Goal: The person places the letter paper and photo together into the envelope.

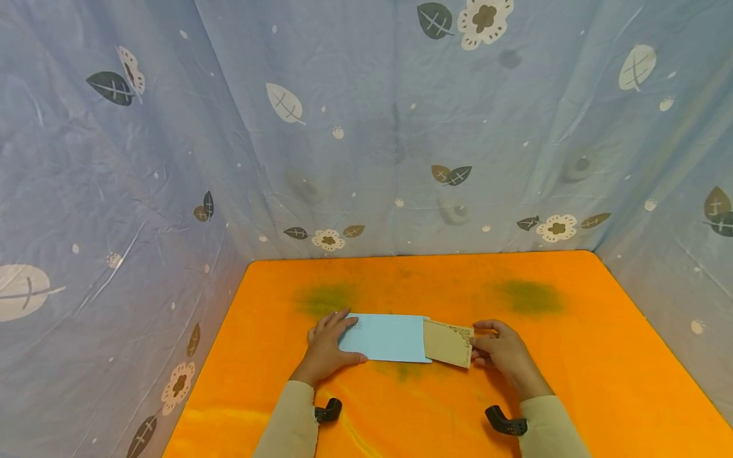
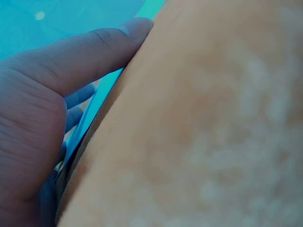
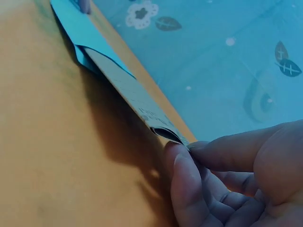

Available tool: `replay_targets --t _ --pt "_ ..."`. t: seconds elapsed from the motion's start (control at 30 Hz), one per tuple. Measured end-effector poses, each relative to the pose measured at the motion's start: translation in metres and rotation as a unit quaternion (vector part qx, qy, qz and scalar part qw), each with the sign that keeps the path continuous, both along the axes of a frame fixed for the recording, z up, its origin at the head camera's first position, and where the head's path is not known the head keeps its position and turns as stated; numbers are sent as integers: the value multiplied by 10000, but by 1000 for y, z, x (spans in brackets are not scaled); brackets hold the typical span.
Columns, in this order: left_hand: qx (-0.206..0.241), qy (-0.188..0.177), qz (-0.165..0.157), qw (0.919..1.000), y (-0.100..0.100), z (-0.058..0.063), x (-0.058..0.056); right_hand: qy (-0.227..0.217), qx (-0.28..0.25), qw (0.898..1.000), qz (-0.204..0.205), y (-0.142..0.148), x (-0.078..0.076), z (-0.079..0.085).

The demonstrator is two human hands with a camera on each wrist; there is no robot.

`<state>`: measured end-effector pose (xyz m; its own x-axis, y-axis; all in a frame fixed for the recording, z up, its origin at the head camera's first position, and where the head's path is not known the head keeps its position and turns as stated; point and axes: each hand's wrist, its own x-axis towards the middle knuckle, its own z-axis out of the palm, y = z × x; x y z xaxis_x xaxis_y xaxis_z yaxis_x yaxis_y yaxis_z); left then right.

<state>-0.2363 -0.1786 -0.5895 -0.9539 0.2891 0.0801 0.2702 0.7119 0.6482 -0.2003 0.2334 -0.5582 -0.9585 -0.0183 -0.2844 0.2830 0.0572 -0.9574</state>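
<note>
A light blue envelope (image 1: 383, 338) lies lengthwise near the middle of the orange surface, its open end to the right. My left hand (image 1: 330, 348) holds its left end, the thumb at the near edge and fingers over the far corner. From the opening sticks a tan folded card (image 1: 446, 342) with a printed ornamental border, its left part hidden inside the envelope. My right hand (image 1: 499, 351) pinches the card's right edge between thumb and fingers. In the right wrist view the card's folded layers (image 3: 168, 135) gape slightly at that edge, raised over the cloth.
The table (image 1: 275, 286) has an orange cloth with greenish patches. Blue curtains (image 1: 366, 159) printed with leaves and flowers stand behind it and on both sides. A black curved bracket sits at each wrist, the left bracket (image 1: 329, 411) and the right bracket (image 1: 505, 421).
</note>
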Motion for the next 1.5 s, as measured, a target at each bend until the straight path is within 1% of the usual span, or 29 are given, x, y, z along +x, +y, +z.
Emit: replay_targets --t 0.2,0.27,0.4,0.5,0.83,1.0,1.1,1.33,1.5 --pt "-1 -9 2 10000 0 1 -1 -22 89 9998 -192 -4 0 0" --pt "-6 -1 -7 10000 0 0 -1 -88 206 9996 -181 -4 1 1" --pt "-30 -18 -10 10000 0 0 -1 -195 464 9987 -22 -4 4 5" --pt "-13 -60 14 10000 0 1 -1 -137 563 9983 63 -5 4 7" --pt "-39 -43 9 10000 0 3 -1 136 908 9958 74 -14 3 12" --pt "-40 -25 -11 10000 0 1 -2 220 1105 9935 148 -16 3 13" --pt "-71 -17 -16 10000 -1 0 -1 277 1209 9921 177 -16 2 12" --pt "-61 -8 -9 10000 -1 -1 -1 346 1353 9902 39 -19 2 7" --pt "-43 -18 6 10000 -1 -1 -1 404 1416 9891 15 -21 1 5"
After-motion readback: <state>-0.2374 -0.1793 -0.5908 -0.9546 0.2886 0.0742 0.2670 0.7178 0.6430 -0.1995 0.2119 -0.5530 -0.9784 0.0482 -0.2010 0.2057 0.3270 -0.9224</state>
